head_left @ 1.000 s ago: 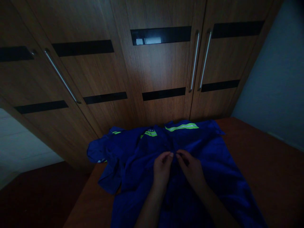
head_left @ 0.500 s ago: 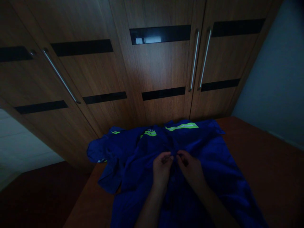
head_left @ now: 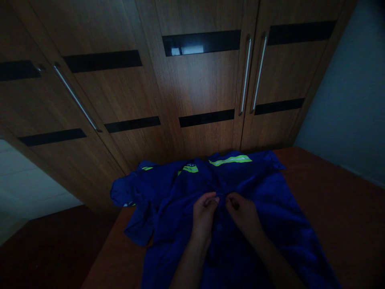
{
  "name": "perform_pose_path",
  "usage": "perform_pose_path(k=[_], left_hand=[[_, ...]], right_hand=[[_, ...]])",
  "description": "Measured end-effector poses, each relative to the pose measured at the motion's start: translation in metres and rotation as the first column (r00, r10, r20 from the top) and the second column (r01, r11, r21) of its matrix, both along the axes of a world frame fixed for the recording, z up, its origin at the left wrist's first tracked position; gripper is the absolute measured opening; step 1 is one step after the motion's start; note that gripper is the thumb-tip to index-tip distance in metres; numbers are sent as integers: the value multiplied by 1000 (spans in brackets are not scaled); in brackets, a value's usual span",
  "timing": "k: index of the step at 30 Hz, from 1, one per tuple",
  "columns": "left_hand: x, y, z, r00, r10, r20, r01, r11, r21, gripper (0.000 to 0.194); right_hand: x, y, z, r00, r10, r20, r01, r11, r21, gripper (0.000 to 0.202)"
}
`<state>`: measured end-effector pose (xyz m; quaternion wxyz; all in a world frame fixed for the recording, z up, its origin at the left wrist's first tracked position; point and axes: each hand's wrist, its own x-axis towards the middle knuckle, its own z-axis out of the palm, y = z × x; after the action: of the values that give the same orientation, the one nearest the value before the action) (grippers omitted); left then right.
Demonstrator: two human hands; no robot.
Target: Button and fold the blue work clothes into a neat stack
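A dark blue work jacket (head_left: 270, 208) with yellow-green and silver reflective strips lies spread out, front up. Over the middle of its front, my left hand (head_left: 205, 210) is closed in a pinch on the cloth by the front opening. My right hand (head_left: 242, 210) pinches the cloth just across from it, thumb against forefinger. A small gap separates the two sets of fingertips. Dim light hides exactly which bit of fabric each hand grips. One sleeve (head_left: 138, 224) is bunched at the left.
The jacket rests on a reddish-brown wooden surface (head_left: 337, 216). Behind it stands a wooden wardrobe (head_left: 204, 88) with dark inlaid bands and long metal handles (head_left: 246, 76). A pale wall (head_left: 357, 104) rises at the right.
My hands have drawn slightly apart, the right one shifting a little to the right. The jacket lies almost as before.
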<state>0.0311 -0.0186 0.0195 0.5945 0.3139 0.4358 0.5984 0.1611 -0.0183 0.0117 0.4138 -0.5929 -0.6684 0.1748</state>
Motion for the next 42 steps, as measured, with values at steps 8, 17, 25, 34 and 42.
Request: perform_pose_path(k=[8, 17, 25, 34, 42], left_hand=[[0, -1, 5, 987, 10, -159, -5, 999, 34, 22], [2, -2, 8, 968, 16, -249, 10, 995, 100, 14], [1, -4, 12, 997, -26, -69, 27, 999, 20, 24], [1, -6, 7, 998, -26, 58, 28, 999, -32, 23], [4, -8, 15, 1000, 22, -22, -21, 1000, 18, 20]], right_hand=[[-1, 2, 7, 999, 33, 37, -44, 935, 351, 17], [0, 5, 14, 982, 108, 156, -151, 944, 294, 18], [-2, 1, 18, 959, 103, 262, -186, 931, 313, 18], [-3, 0, 10, 981, 147, 125, -180, 934, 308, 19], [0, 1, 15, 984, 175, 29, -177, 950, 256, 19]])
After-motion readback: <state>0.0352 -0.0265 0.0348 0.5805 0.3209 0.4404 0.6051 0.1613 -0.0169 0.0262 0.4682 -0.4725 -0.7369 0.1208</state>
